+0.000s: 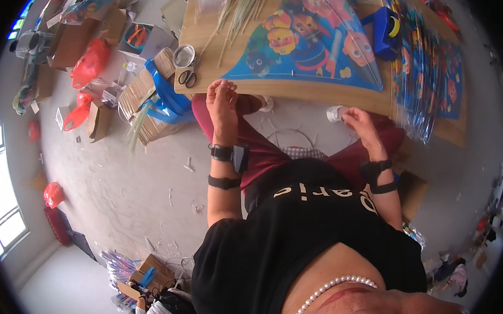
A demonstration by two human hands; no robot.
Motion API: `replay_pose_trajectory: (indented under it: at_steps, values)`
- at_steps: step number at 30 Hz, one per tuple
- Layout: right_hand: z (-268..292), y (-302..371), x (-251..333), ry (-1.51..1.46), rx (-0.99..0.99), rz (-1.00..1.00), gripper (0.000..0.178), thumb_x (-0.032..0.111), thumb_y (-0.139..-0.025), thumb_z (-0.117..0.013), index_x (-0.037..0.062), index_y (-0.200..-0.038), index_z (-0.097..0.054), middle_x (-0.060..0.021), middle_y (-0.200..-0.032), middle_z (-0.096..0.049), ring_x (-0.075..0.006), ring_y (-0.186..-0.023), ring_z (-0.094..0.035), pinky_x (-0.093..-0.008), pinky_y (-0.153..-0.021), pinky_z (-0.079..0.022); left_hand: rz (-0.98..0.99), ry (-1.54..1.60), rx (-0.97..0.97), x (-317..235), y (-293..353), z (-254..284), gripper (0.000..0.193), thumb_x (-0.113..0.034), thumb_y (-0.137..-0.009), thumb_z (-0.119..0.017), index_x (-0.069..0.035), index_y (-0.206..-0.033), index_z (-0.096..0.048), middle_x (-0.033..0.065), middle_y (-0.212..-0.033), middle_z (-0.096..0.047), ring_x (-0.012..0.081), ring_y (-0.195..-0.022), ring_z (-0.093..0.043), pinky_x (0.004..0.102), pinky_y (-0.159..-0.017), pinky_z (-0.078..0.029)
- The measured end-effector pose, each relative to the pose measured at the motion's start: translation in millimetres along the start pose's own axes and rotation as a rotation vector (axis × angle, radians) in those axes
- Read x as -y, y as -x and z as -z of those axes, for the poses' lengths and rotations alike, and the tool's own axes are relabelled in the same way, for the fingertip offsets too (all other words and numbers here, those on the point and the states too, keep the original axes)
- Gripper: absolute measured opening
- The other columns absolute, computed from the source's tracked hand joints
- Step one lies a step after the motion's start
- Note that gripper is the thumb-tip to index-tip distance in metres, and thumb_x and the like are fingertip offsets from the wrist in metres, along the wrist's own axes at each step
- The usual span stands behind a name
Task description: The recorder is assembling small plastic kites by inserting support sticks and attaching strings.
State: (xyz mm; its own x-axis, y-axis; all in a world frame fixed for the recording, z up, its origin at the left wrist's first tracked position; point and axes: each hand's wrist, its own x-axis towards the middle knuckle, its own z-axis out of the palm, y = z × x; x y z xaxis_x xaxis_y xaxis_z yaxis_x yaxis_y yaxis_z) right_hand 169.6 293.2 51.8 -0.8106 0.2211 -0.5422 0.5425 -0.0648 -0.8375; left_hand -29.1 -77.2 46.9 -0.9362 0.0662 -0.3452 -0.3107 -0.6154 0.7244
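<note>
A triangular blue kite [314,38] printed with cartoon figures lies on the wooden table [340,94], a thin rod along its near edge. At the kite's left tip, beside the table edge, is my left hand [223,106]. Its fingers are drawn together; anything between them is too small to make out. My right hand [363,126] hangs in front of the table above my right knee, apart from the kite. Its fingers are curled toward the thumb, and what they hold, if anything, does not show. Black-handled scissors [187,78] lie near my left hand.
A round clear container [184,56] stands behind the scissors. Pale thin sticks [242,11] lie at the far left of the table. Right of the kite are a blue pouch [387,33] and a pile of wrapped kites [422,72]. Cardboard boxes [74,44] crowd the floor at left.
</note>
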Motion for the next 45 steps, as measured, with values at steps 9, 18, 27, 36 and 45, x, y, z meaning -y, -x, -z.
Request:
replay_pose_trajectory:
  at_steps: [9,18,27,36,45]
  values:
    - [8,-16,25,-0.022,0.012,0.061,0.011,0.016,-0.095,-0.065,0.0070,-0.102,-0.064,0.0046,-0.082,-0.058,-0.0046,-0.070,-0.052,-0.0206,-0.066,-0.042,0.165,0.175,-0.057,4,-5,9,0.012,-0.013,-0.099,-0.063,-0.010,-0.109,-0.057,0.0070,-0.103,-0.063,0.0189,-0.096,-0.063,0.0318,-0.074,-0.052]
    - [27,-49,40,0.018,-0.066,0.074,0.012,0.015,-0.095,-0.065,0.0048,-0.101,-0.066,0.0017,-0.091,-0.063,-0.0072,-0.086,-0.057,-0.0253,-0.076,-0.047,0.155,0.095,-0.040,-2,-19,14,0.017,-0.011,-0.096,-0.066,-0.005,-0.111,-0.061,0.0024,-0.090,-0.061,0.0130,-0.082,-0.059,0.0301,-0.074,-0.051]
    - [28,-80,43,0.202,-0.130,0.111,0.010,0.012,-0.095,-0.064,0.0024,-0.096,-0.065,0.0010,-0.083,-0.062,-0.0088,-0.074,-0.057,-0.0254,-0.069,-0.047,0.061,-0.170,-0.020,4,-39,14,0.013,-0.003,-0.092,-0.069,-0.001,-0.104,-0.065,0.0028,-0.087,-0.064,0.0097,-0.078,-0.061,0.0220,-0.067,-0.049]
    - [11,-92,32,0.598,-0.377,0.263,0.024,0.013,-0.091,-0.067,0.0090,-0.114,-0.059,-0.0078,-0.089,-0.071,-0.0236,-0.085,-0.070,-0.0369,-0.077,-0.053,-0.154,-0.436,-0.143,23,-47,24,0.017,-0.005,-0.086,-0.075,0.001,-0.101,-0.070,0.0054,-0.084,-0.069,0.0106,-0.074,-0.063,0.0219,-0.067,-0.049]
    - [11,-104,19,0.592,-0.401,0.278,0.030,0.016,-0.090,-0.070,0.0101,-0.114,-0.054,-0.0098,-0.091,-0.071,-0.0277,-0.088,-0.069,-0.0392,-0.078,-0.053,-0.231,-0.674,-0.218,16,-51,13,0.033,-0.002,-0.083,-0.077,0.000,-0.110,-0.057,0.0138,-0.089,-0.071,0.0161,-0.078,-0.068,0.0257,-0.068,-0.052]
